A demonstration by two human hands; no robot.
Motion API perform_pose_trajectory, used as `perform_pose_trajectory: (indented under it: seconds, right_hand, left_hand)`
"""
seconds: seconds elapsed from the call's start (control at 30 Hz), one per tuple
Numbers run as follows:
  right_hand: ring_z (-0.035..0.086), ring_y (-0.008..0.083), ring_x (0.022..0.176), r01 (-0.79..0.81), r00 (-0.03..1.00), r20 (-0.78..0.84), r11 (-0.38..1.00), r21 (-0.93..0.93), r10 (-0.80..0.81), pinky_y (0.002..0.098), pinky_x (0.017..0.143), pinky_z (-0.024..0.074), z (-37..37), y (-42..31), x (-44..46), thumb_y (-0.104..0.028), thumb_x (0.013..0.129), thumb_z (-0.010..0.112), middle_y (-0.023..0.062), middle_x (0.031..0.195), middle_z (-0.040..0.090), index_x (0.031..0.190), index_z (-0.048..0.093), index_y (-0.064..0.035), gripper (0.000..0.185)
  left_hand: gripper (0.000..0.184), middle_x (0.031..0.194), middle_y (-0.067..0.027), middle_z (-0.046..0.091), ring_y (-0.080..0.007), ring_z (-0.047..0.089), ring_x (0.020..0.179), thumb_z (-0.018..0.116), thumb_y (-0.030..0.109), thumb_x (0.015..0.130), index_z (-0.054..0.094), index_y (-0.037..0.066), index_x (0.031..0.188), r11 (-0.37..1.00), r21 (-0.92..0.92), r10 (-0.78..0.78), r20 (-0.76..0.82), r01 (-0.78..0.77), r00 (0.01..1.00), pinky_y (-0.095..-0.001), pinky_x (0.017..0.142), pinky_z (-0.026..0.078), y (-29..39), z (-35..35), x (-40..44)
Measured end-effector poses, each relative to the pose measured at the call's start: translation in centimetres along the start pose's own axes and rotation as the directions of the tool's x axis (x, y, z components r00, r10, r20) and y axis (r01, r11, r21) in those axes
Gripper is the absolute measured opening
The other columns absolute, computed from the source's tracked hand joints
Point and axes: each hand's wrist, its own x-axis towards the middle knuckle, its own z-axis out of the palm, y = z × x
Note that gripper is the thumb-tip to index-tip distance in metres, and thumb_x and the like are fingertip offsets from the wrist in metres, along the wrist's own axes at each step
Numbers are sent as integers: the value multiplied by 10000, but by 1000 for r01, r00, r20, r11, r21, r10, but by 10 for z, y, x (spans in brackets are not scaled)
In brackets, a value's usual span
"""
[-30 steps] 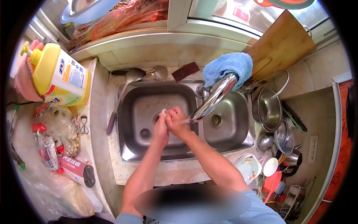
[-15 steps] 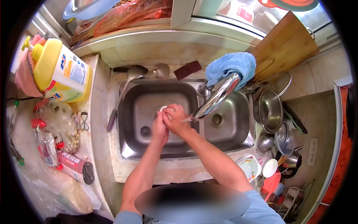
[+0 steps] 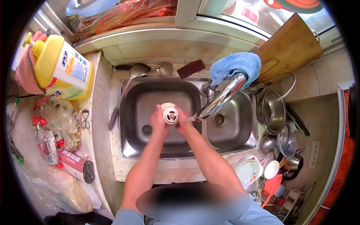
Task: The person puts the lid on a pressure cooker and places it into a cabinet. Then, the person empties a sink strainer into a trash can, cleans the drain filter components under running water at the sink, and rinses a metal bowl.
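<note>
A small round white part (image 3: 170, 116) with dark openings in its face is held between my two hands, over the left basin of the steel sink (image 3: 131, 150). My left hand (image 3: 158, 120) grips it from the left, and my right hand (image 3: 183, 120) from the right. The fingers curl partly behind it. Just right of my right hand is the mouth of the chrome faucet (image 3: 221, 98), with a thin stream of water at it. A blue cloth (image 3: 235, 67) is draped over the faucet.
A ladle (image 3: 138, 70) lies along the sink's left rim. A yellow detergent bottle (image 3: 65, 69) and bagged food (image 3: 60, 123) stand left. To the right are metal bowls (image 3: 273, 111), plates (image 3: 247, 171) and a leaning cutting board (image 3: 290, 47).
My hands have parted slightly and turned the white part, so its round face with openings now shows between them. Before, they covered most of it. The view has shifted slightly.
</note>
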Motion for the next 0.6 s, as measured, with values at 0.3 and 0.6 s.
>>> perform_pose_trajectory:
  seconds: [0.3, 0.6]
  right_hand:
    - [557, 171, 939, 246, 969, -53, 968, 49, -243, 331, 835, 457, -14, 17, 7, -316, 966, 452, 81, 1041, 587, 1118, 554, -6, 360]
    - [592, 195, 884, 442, 863, -90, 828, -345, -498, 318, 763, 461, 6, 5, -12, -278, 982, 342, 126, 953, 627, 1055, 575, 34, 396]
  left_hand:
    - [270, 977, -95, 636, -210, 618, 888, 557, 226, 877, 594, 11, 1036, 987, -116, -95, 105, 107, 990, -342, 806, 490, -25, 2, 26]
    - [299, 963, -151, 645, -295, 622, 891, 665, 214, 736, 647, 33, 972, 491, 619, 424, 445, -613, 789, -342, 803, 480, 17, 24, -6]
